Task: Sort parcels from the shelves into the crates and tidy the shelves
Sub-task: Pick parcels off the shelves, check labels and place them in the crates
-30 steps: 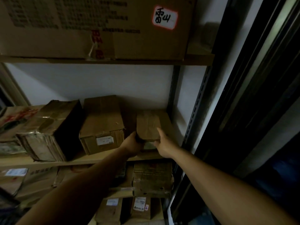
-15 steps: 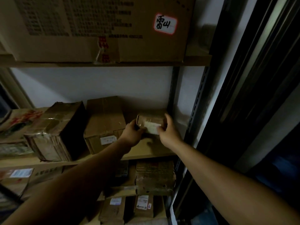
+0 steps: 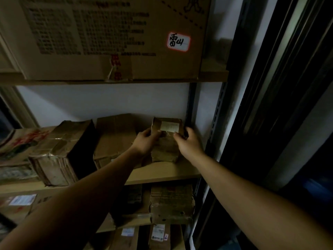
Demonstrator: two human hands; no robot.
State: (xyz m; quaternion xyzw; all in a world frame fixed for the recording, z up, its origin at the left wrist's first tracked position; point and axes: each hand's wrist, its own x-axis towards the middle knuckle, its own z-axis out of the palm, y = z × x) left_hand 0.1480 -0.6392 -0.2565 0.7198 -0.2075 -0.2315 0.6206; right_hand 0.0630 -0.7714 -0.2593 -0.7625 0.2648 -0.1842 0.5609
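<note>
I see left hand [image 3: 145, 142] gripping small parcel [image 3: 166, 147] at left edge, right hand [image 3: 189, 144] curled round right edge; parcel on shelf [image 3: 162, 173], beside larger box [image 3: 115, 134].

Creased matt cardboard parcel [image 3: 166, 141], wooden shelf [image 3: 162, 173]

Dim, murky shadows, soft, wide-angle edge bending

The middle shelf [image 3: 162, 175] carries four cardboard parcels: one red-printed box [image 3: 23, 141], one taped box [image 3: 59, 150], one plain carton [image 3: 113, 136] and one small labelled parcel [image 3: 166, 150], with one large printed carton [image 3: 108, 33] above, two hands, the left hand [image 3: 144, 143] and right hand [image 3: 189, 145], and several dim parcels below.
</note>
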